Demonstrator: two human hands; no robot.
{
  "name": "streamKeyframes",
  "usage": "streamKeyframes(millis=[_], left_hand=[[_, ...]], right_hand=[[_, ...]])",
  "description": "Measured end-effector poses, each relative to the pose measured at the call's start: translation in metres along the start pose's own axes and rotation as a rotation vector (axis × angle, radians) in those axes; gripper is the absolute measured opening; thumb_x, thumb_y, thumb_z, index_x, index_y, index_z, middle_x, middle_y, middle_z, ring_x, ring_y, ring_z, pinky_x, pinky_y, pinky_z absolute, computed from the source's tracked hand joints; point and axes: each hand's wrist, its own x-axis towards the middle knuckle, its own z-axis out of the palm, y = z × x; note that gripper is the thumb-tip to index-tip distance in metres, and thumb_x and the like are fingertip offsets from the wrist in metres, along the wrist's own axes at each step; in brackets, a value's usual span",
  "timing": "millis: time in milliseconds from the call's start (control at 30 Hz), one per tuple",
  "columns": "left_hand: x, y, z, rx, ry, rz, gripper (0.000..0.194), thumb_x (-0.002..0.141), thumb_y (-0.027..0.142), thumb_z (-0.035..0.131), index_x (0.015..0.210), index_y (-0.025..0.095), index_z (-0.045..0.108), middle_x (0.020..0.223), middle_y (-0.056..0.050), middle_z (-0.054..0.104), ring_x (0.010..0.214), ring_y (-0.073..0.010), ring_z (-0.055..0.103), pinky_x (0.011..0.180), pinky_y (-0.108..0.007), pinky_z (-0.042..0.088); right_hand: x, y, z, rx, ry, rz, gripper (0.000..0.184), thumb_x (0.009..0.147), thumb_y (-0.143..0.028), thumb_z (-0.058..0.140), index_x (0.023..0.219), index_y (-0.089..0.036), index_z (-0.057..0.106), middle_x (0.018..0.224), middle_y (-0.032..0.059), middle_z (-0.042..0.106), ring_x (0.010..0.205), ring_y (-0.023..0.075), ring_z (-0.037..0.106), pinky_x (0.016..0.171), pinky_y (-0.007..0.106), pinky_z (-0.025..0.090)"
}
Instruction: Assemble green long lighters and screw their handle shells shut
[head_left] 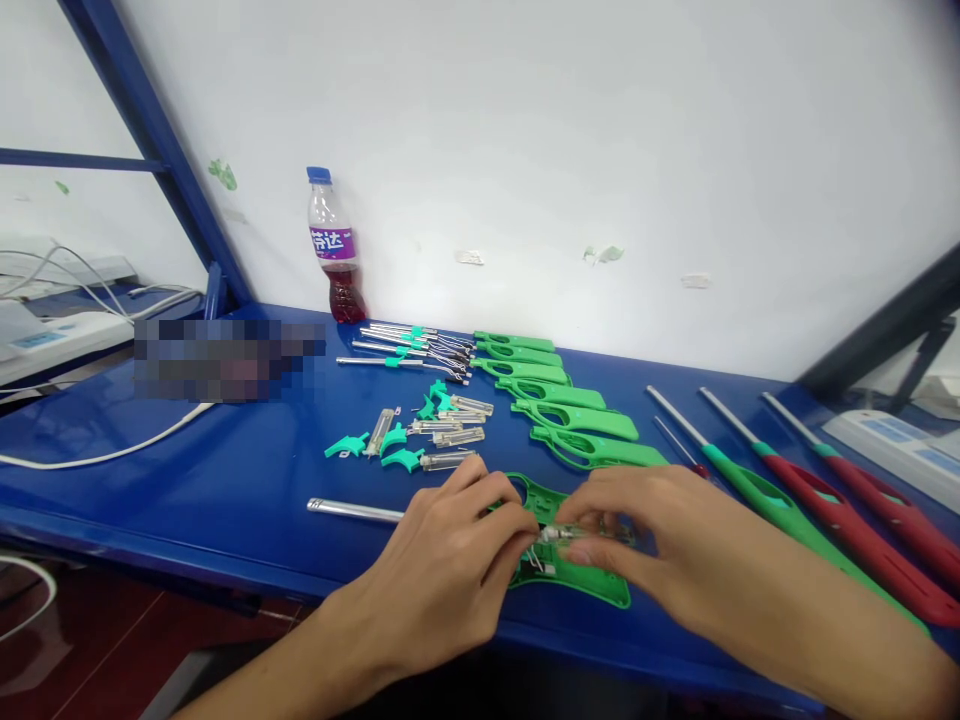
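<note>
Near the table's front edge lies an open green lighter shell, with a metal tube reaching out to the left from under my left hand. My right hand pinches a clear fuel tank between thumb and fingers, over the shell. The left fingers are closed at the tank's left end; what lies between their tips is hidden. Below them, thin wires and a small black part show inside the shell.
Behind are green shell halves, metal tubes with wires, clear tanks and teal triggers. Finished-looking lighters and a screwdriver lie right. A drink bottle stands by the wall. A white cable runs left.
</note>
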Motion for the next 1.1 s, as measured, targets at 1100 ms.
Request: streamKeyframes(millis=[1100], left_hand=[[0.000, -0.002, 0.001, 0.042, 0.095, 0.096, 0.013, 0.102, 0.006, 0.061, 0.098, 0.013, 0.071, 0.090, -0.006, 0.068, 0.083, -0.0198, 0.050, 0.063, -0.035, 0.042]], right_hand=[[0.002, -0.007, -0.001, -0.098, 0.066, -0.050, 0.005, 0.096, -0.029, 0.077, 0.093, -0.032, 0.079, 0.088, -0.0040, 0.078, 0.075, 0.0185, 0.070, 0.068, 0.029, 0.046]])
